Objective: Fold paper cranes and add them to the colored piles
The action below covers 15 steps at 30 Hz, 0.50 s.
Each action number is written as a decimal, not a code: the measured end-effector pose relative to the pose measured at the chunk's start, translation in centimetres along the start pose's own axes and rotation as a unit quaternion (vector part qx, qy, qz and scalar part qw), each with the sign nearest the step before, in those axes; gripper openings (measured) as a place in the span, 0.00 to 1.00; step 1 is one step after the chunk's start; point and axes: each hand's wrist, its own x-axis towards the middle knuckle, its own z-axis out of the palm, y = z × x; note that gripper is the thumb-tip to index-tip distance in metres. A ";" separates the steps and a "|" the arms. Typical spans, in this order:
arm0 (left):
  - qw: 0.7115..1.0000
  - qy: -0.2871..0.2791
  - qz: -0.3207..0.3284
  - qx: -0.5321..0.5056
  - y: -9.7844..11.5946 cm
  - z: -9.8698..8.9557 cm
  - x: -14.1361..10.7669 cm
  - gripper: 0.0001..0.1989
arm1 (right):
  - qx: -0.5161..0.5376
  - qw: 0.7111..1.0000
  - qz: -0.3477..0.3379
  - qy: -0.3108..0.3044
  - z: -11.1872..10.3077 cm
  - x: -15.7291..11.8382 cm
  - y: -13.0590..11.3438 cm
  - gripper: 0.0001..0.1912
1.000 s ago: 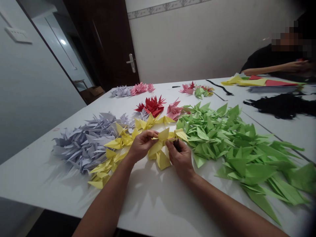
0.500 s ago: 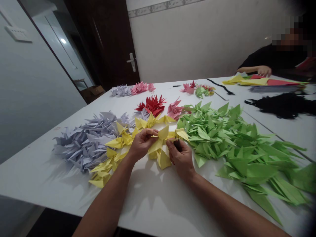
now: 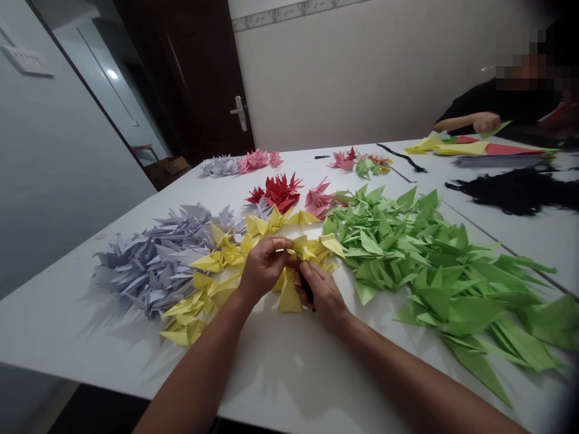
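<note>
Folded yellow paper cranes (image 3: pixel 217 260) lie in a curving cluster at the middle of the table. Close in front of me, my left hand (image 3: pixel 263 265) pinches a yellow paper crane (image 3: pixel 289 248) between thumb and fingertips. My right hand (image 3: pixel 322 292) is closed round a slim dark tool (image 3: pixel 306 278), its tip up against the pinched paper; its exact kind is hidden by the fingers. Just under both hands hangs or lies another yellow folded piece (image 3: pixel 290 295). More yellow cranes (image 3: pixel 312 247) sit directly behind the fingers.
A heap of pale lilac cranes (image 3: pixel 158 259) spreads left, a larger green heap (image 3: pixel 434 271) right. Red (image 3: pixel 278 193) and pink cranes (image 3: pixel 318 200) stand behind. Black strings (image 3: pixel 515 190), coloured paper sheets (image 3: pixel 470 147) and a person's hand (image 3: pixel 487 122) are at the far right.
The yellow crane between my hands has turned and dropped lower. My right hand has shifted left and rotated, bringing the dark tool against the paper. The other person's hand has lifted a sheet.
</note>
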 end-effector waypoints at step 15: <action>0.998 -0.041 0.023 -0.036 0.7 0.1 -0.1 0.07 | 0.094 0.993 0.074 0.002 -0.1 0.5 -0.2 0.25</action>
